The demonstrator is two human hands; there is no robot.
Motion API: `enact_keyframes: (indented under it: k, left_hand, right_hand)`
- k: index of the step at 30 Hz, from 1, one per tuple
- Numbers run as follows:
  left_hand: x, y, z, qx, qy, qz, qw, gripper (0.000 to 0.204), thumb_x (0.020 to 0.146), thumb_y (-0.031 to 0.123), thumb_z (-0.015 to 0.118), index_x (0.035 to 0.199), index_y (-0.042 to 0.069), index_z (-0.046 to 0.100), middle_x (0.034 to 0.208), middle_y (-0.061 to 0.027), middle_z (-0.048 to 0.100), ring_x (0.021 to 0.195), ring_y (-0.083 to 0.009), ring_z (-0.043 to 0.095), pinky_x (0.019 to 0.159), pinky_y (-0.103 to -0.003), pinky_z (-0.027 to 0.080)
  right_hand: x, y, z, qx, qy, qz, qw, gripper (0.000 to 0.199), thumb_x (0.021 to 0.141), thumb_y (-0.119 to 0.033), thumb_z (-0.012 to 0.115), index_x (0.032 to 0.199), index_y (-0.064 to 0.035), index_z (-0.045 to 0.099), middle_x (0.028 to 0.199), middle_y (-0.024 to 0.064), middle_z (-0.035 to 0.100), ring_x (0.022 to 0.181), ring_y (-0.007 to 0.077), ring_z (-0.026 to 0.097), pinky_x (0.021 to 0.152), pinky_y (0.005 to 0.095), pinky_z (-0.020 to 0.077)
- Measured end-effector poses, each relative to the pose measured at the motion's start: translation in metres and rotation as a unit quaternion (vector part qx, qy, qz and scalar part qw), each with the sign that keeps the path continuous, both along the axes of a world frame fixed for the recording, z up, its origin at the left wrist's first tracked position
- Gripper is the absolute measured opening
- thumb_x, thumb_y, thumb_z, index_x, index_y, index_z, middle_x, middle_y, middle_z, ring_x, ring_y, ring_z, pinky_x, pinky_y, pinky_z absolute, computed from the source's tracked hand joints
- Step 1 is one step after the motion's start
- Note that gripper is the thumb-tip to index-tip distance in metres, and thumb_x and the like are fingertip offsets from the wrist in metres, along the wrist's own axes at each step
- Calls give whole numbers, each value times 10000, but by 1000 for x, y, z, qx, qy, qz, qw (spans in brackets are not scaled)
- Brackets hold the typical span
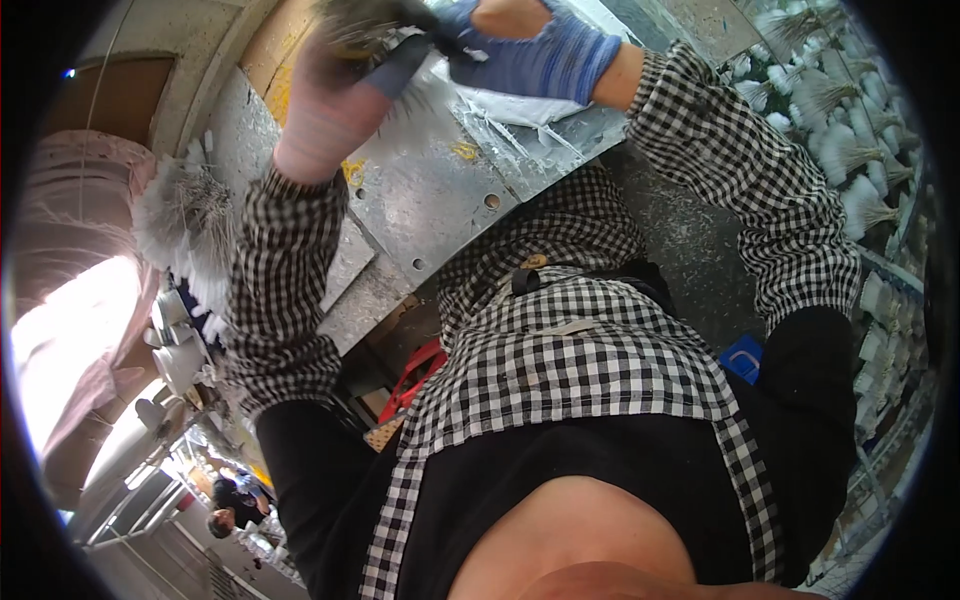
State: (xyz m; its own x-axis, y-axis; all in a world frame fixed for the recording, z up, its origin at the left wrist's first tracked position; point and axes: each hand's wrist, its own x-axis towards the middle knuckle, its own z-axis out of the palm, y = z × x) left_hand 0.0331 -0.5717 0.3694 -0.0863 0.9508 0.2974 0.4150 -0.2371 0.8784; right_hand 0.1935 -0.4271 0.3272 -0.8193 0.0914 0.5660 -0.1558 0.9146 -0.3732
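My left hand (335,110), in a pale pink glove with grey fingers, is raised at the top and partly blurred. It is closed around a bundle of white wispy strands (415,118), which hang below the fingers. My right hand (550,55) wears a blue striped glove with dark fingertips. Its fingers are bent and pressed together against the left fingers, at the upper end of the bundle. What the right fingertips pinch is too small and blurred to make out. Both hands are above a scuffed metal worktable (400,215).
Yellow rings (465,150) and a white sheet-like piece (520,108) lie on the worktable. White-tipped bundles with thin stems stand at left (190,215) and crowd the rack at right (850,150). A blue plastic item (742,357) is low at right. Another person (235,500) is far off at lower left.
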Motion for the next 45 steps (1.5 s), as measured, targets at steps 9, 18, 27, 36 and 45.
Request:
enact_keyframes:
  k: [9, 18, 27, 36, 45]
  left_hand:
    - [12, 73, 3, 120, 586, -96, 795, 180, 761, 135, 634, 938, 106, 625, 891, -53, 633, 932, -258, 613, 813, -370, 507]
    - [16, 75, -21, 118, 596, -126, 784, 113, 815, 166, 597, 918, 123, 617, 889, -35, 623, 937, -224, 604, 826, -351, 498]
    - [14, 76, -23, 125, 566, -122, 805, 129, 801, 148, 595, 923, 115, 616, 896, -48, 620, 942, -239, 600, 834, -366, 497]
    - [11, 71, -31, 43, 597, -68, 798, 266, 800, 110, 672, 1064, 91, 640, 1008, -91, 668, 1063, -248, 623, 916, -394, 512]
    - [35, -66, -10, 32, -646, 179, 742, 317, 985, 252, 581, 1201, 25, 539, 1063, -79, 630, 958, -208, 610, 904, -349, 505]
  right_hand:
    - [-4, 62, -102, -52, -138, 11, 989, 317, 918, -340, 586, 1118, -103, 652, 1040, 153, 697, 963, 300, 660, 873, 439, 509]
    - [14, 78, -159, -85, -53, 13, 995, 300, 819, -231, 733, 1053, -55, 667, 981, 144, 709, 879, 283, 684, 850, 365, 555]
    - [21, 55, -109, -51, -63, -15, 997, 300, 786, -279, 738, 976, -55, 675, 882, 179, 701, 804, 366, 680, 754, 429, 555]
    - [27, 63, -129, -194, -97, -24, 976, 213, 809, -222, 700, 948, -63, 674, 888, 174, 692, 825, 382, 660, 749, 444, 530]
    - [53, -7, 120, -55, 42, -181, 981, 165, 865, -20, 674, 1026, -12, 710, 919, 100, 690, 869, 203, 667, 827, 312, 514]
